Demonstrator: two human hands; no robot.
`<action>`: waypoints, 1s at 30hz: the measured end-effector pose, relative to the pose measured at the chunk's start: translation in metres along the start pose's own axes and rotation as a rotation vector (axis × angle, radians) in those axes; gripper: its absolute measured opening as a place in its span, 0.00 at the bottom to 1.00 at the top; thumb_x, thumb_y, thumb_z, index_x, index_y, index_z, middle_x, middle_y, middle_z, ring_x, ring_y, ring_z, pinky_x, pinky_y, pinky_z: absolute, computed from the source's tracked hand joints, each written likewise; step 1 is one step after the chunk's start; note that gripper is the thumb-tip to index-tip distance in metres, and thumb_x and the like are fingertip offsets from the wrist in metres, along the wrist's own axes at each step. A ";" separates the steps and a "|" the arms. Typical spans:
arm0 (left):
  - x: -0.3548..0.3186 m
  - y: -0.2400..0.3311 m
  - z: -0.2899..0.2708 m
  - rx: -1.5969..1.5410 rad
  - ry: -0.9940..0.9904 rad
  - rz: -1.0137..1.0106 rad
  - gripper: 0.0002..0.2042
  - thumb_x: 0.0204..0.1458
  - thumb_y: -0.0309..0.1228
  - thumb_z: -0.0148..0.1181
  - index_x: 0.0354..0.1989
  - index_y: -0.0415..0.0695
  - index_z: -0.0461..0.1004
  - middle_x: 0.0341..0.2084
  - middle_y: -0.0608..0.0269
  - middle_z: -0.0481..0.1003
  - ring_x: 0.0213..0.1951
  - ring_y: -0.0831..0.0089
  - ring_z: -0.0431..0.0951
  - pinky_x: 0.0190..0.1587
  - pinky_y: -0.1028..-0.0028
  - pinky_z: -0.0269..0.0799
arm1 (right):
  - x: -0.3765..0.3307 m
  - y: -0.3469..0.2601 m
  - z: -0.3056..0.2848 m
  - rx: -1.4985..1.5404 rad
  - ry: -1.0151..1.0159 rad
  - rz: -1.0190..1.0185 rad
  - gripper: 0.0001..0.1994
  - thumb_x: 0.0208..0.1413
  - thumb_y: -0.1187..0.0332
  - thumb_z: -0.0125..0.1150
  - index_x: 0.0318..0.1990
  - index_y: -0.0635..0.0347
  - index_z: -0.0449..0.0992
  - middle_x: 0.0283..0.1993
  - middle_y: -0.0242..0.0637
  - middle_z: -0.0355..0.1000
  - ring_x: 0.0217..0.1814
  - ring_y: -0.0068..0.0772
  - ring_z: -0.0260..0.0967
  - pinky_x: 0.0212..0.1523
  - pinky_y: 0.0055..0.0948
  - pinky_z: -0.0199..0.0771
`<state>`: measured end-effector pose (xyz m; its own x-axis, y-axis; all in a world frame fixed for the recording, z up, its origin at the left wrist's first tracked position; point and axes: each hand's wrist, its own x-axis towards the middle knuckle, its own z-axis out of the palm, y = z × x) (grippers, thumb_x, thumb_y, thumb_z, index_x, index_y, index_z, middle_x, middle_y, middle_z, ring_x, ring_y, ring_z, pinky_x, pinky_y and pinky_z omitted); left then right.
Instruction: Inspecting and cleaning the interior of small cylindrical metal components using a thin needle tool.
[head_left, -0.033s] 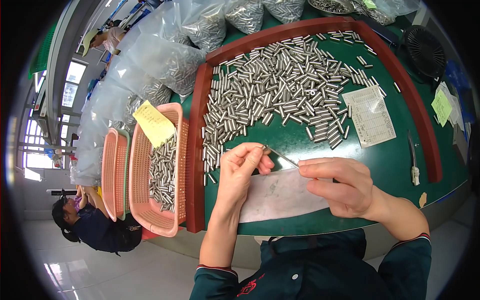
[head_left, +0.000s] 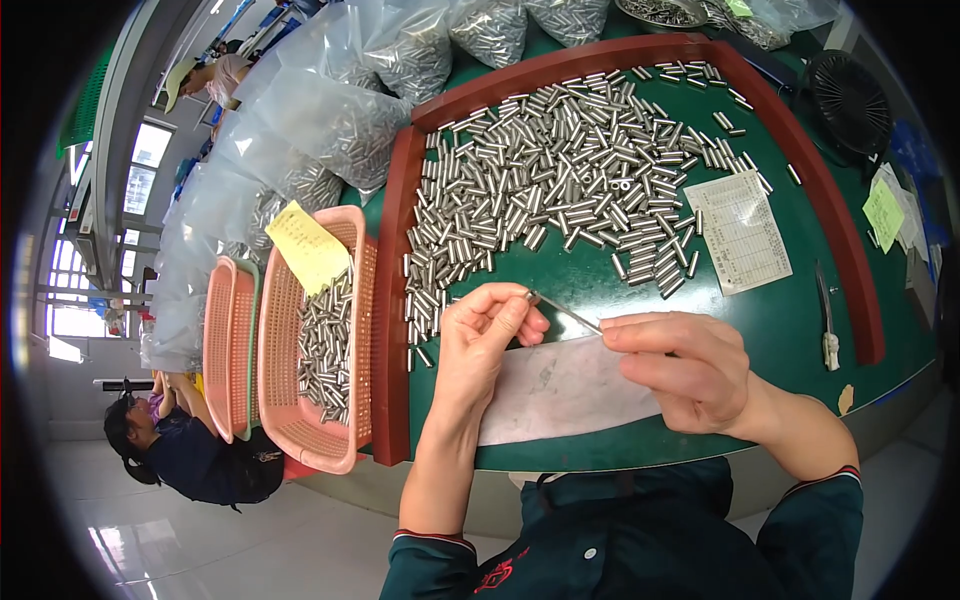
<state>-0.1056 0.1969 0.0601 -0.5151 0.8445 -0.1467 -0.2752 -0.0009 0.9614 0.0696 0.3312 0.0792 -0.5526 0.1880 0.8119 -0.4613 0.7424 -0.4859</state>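
pinching small metal piece (head_left: 530, 295) in left hand (head_left: 485, 330), thin rod (head_left: 568, 315) in right hand (head_left: 690, 365); likely far from done, with loose tubes (head_left: 545, 185) heaped beyond grip, others in basket (head_left: 365, 290) leftward.

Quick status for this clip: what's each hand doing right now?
Left hand: closed, pinching a small metal piece at the fingertips.
Right hand: closed, holding a thin metal rod that reaches to that piece.

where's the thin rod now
In the head view, the thin rod slants between left hand and right hand, right of centre, near the pale cloth.
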 end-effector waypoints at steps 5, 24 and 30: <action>0.001 0.000 -0.001 0.008 0.001 0.021 0.06 0.52 0.23 0.54 0.37 0.36 0.71 0.26 0.57 0.76 0.26 0.77 0.74 0.32 0.79 0.71 | 0.003 0.000 -0.002 -0.003 0.105 0.077 0.11 0.41 0.83 0.59 0.35 0.66 0.71 0.33 0.45 0.73 0.31 0.39 0.74 0.26 0.25 0.75; -0.001 0.003 0.008 0.132 0.060 0.023 0.05 0.49 0.20 0.57 0.34 0.34 0.72 0.25 0.58 0.75 0.27 0.77 0.76 0.31 0.81 0.73 | -0.002 -0.001 0.003 -0.050 -0.012 0.007 0.11 0.37 0.82 0.58 0.33 0.66 0.72 0.34 0.45 0.72 0.30 0.39 0.74 0.28 0.28 0.76; -0.003 0.005 0.008 0.274 0.187 0.074 0.04 0.49 0.21 0.57 0.32 0.34 0.72 0.23 0.59 0.75 0.24 0.78 0.75 0.29 0.82 0.72 | 0.003 -0.004 -0.003 0.008 0.004 -0.050 0.12 0.34 0.82 0.57 0.33 0.65 0.73 0.35 0.43 0.71 0.32 0.41 0.74 0.29 0.29 0.77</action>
<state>-0.0989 0.1983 0.0668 -0.6722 0.7348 -0.0900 -0.0165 0.1067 0.9942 0.0718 0.3306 0.0844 -0.5261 0.1532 0.8365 -0.4940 0.7456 -0.4472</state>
